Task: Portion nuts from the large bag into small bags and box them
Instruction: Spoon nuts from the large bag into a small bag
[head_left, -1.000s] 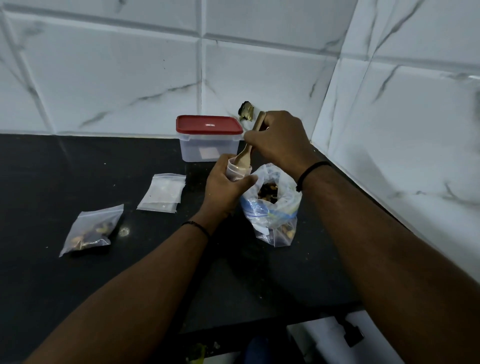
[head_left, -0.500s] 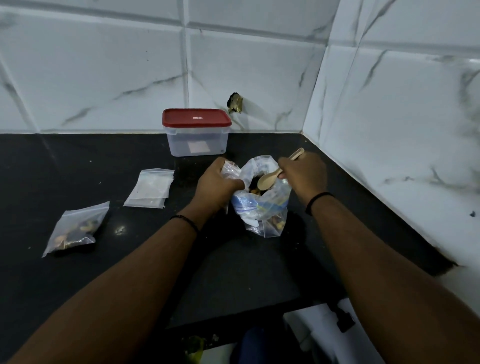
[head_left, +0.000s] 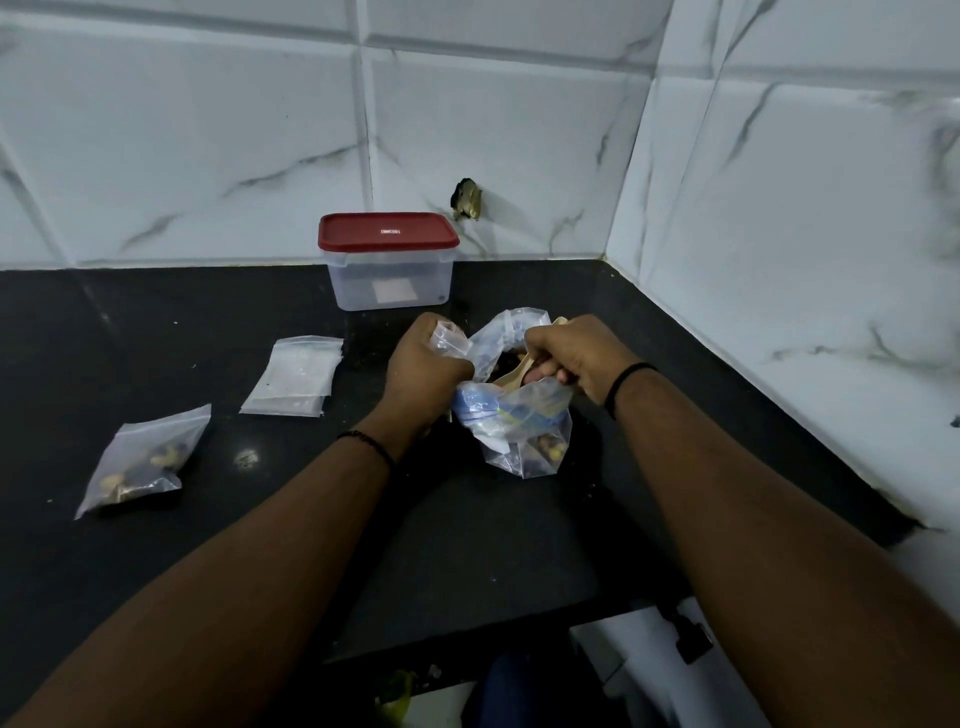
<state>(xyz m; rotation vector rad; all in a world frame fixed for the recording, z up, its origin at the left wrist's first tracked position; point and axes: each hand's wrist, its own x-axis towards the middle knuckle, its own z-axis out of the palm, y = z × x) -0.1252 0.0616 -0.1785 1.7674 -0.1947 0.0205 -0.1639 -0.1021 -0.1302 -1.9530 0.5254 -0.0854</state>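
The large clear bag of nuts (head_left: 519, 431) stands open on the black counter (head_left: 156, 322), near the corner. My right hand (head_left: 571, 358) grips a wooden spoon (head_left: 511, 375) whose bowl dips into the bag's mouth. My left hand (head_left: 423, 364) holds a small clear bag (head_left: 447, 338) upright beside the large bag. A filled small bag of nuts (head_left: 143, 460) lies at the left. A stack of empty small bags (head_left: 298, 374) lies behind it. A clear box with a shut red lid (head_left: 388, 260) stands at the back wall.
White marble-look tiled walls close the counter at the back and right. A broken dark hole (head_left: 467, 200) shows in the back wall behind the box. The counter's front edge runs below my forearms, with white and dark items beneath it.
My right hand has swung the spoon from the small bag down to the large bag and pushed it into the opening. My left hand lowered the small bag slightly.
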